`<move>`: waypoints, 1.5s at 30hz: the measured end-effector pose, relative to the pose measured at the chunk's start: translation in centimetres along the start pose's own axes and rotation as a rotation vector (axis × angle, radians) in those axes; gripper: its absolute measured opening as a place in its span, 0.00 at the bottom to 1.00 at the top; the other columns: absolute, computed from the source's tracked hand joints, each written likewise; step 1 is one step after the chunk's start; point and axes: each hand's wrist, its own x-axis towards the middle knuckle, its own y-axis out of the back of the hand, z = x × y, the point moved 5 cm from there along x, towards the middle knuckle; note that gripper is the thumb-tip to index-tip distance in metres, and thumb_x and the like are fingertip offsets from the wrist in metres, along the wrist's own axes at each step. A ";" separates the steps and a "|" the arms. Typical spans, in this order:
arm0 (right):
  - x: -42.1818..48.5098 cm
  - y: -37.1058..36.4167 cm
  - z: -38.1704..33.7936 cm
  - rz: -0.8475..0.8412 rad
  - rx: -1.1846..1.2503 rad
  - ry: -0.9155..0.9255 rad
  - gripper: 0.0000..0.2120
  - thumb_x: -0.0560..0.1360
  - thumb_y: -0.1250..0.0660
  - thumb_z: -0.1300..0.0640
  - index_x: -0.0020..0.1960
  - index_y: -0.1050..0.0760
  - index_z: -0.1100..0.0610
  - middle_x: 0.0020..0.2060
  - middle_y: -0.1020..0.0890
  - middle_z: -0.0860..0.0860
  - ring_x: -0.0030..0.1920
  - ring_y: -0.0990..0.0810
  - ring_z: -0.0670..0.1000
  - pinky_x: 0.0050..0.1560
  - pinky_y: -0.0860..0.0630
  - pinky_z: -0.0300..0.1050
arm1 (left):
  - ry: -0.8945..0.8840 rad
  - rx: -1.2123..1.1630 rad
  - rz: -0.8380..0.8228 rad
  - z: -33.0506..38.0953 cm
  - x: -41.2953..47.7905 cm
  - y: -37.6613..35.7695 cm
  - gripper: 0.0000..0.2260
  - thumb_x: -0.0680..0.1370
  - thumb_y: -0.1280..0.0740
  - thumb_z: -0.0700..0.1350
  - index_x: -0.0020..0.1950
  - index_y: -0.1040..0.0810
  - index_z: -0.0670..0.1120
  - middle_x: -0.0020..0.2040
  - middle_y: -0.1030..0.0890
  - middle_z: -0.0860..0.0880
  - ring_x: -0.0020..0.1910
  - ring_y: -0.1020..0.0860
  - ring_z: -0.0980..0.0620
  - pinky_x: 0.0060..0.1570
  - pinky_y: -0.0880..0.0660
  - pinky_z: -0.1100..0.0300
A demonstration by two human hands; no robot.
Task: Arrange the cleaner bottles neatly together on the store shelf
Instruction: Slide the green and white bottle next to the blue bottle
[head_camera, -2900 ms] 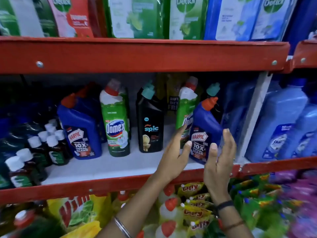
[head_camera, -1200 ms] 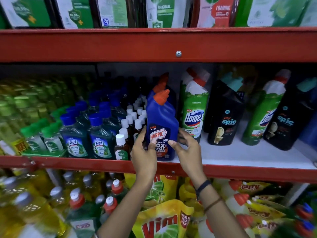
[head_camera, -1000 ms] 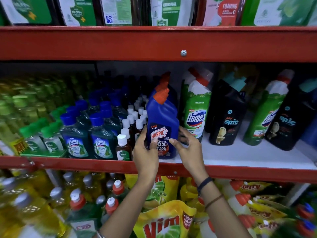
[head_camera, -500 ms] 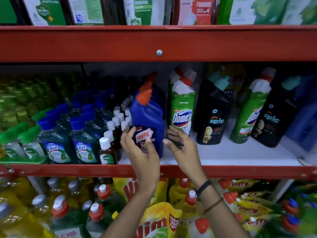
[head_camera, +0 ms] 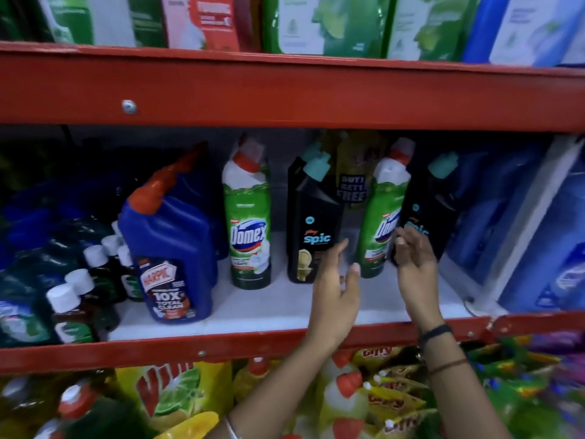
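Note:
On the white shelf board [head_camera: 262,307] a blue Harpic bottle [head_camera: 172,245] with an orange cap stands at the left, free of my hands. Right of it stand a green Domex bottle [head_camera: 248,217], a black Spic bottle [head_camera: 311,217], a second green Domex bottle [head_camera: 381,217] and a second black Spic bottle [head_camera: 425,204]. My left hand [head_camera: 337,288] is open, fingers spread, in front of the gap between the first Spic and the second Domex. My right hand [head_camera: 413,264] is open, its fingertips at the front of the second Spic and Domex bottles.
Small white-capped bottles [head_camera: 76,299] and dark blue-green bottles crowd the shelf's left. Large pale blue jugs [head_camera: 557,248] stand past a white divider [head_camera: 531,217] at right. Red shelf rails [head_camera: 285,93] run above and below. Refill pouches sit above, yellow pouches [head_camera: 171,394] and bottles below.
Both hands have let go of the blue Harpic bottle, which now stands at the left, and moved right to the second Domex and Spic bottles. The view has swung right.

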 end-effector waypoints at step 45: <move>-11.1 -12.8 -6.2 -0.280 0.170 0.000 0.19 0.70 0.28 0.63 0.58 0.25 0.50 0.49 0.17 0.42 0.48 0.18 0.37 0.46 0.22 0.31 | -0.099 0.086 0.469 0.2 -4.7 15.2 0.21 0.77 0.34 0.39 0.70 0.30 0.49 0.47 0.23 0.78 0.51 0.23 0.72 0.48 0.27 0.76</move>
